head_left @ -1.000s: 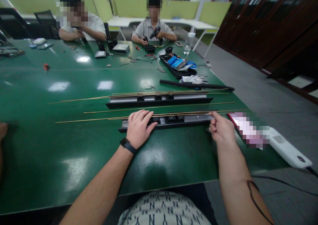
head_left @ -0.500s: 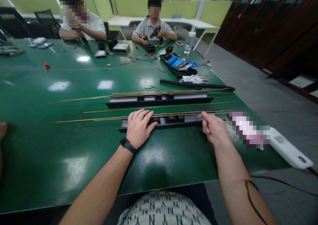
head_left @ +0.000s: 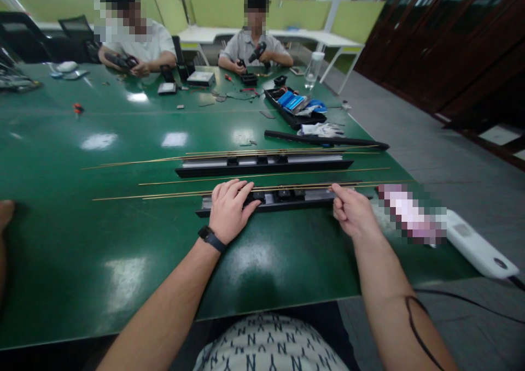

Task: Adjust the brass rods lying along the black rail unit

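A black rail with a silver inner channel lies across the table before me. Dark blocks sit inside it. My left hand lies over its left part, fingers across the far edge and thumb at the near side. Thin brass-coloured rods run lengthwise along the rail and pass under my left fingers. At the rail's right end my right hand is closed, thumb and forefinger pinching a thin rod. How many rods it pinches, I cannot tell.
A second black rail with rods lies beyond; a single rod lies between. Farther back are a black strip, white gloves and a black tray. A white power strip is at right. Two co-workers sit opposite.
One thin rod along the near rail has slid a little to the left. Both my hands stay in place. The co-worker at far left has lowered their hands toward the table.
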